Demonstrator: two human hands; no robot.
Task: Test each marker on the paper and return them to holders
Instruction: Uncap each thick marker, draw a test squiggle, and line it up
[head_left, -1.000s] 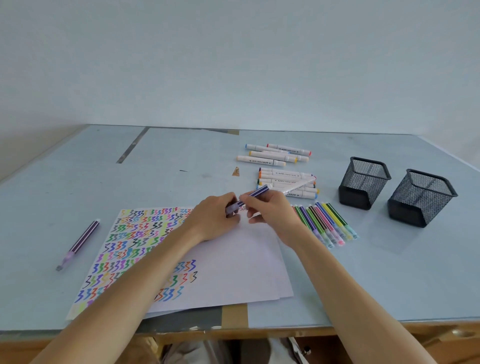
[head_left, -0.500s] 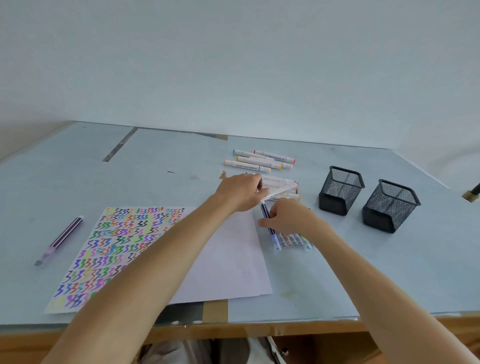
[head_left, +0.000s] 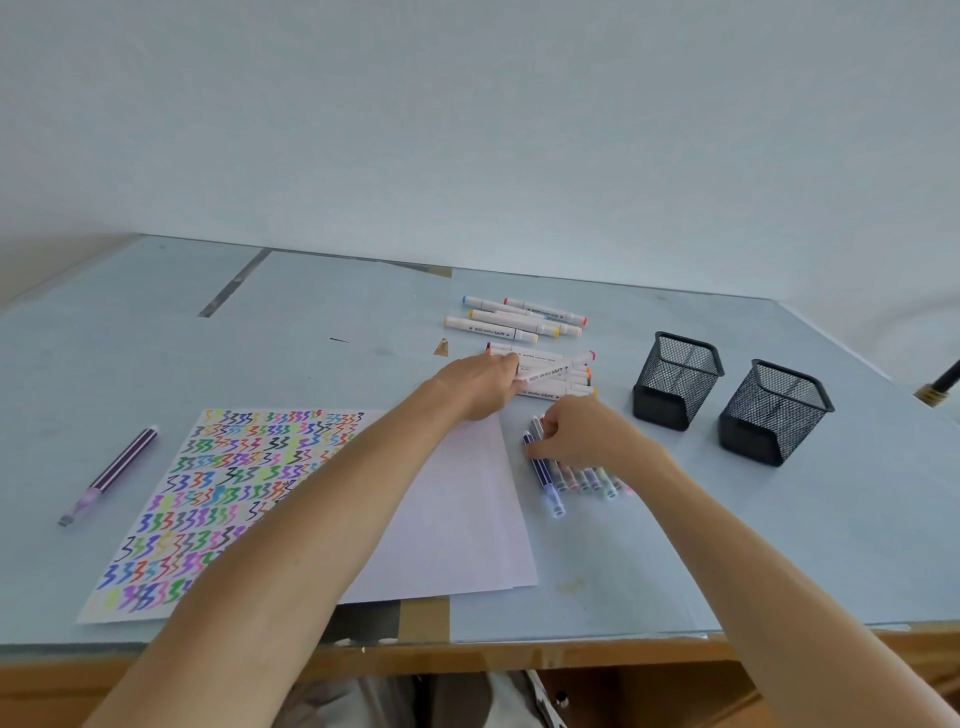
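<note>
My right hand (head_left: 582, 434) sits on the row of thin markers (head_left: 582, 475) at about four o'clock from the paper (head_left: 457, 519), fingers curled down on the dark blue marker (head_left: 543, 470) at the row's near-left edge; I judge I am setting it back among the others. My left hand (head_left: 480, 382) reaches to twelve o'clock, fingers bent round one white marker (head_left: 553, 370) lying slantwise on the white pile (head_left: 556, 387). Four more white markers (head_left: 519, 322) lie farther out at twelve. The two mesh holders (head_left: 678, 379) (head_left: 774, 410) stand at two o'clock, apart from both hands; whether they hold anything I cannot tell. A purple pen (head_left: 109, 475) lies alone at nine o'clock.

The risk I see: lifting the slanted marker may roll the pile beneath it, and my right fingers could scatter the thin row, so tested and untested markers get mixed.
</note>
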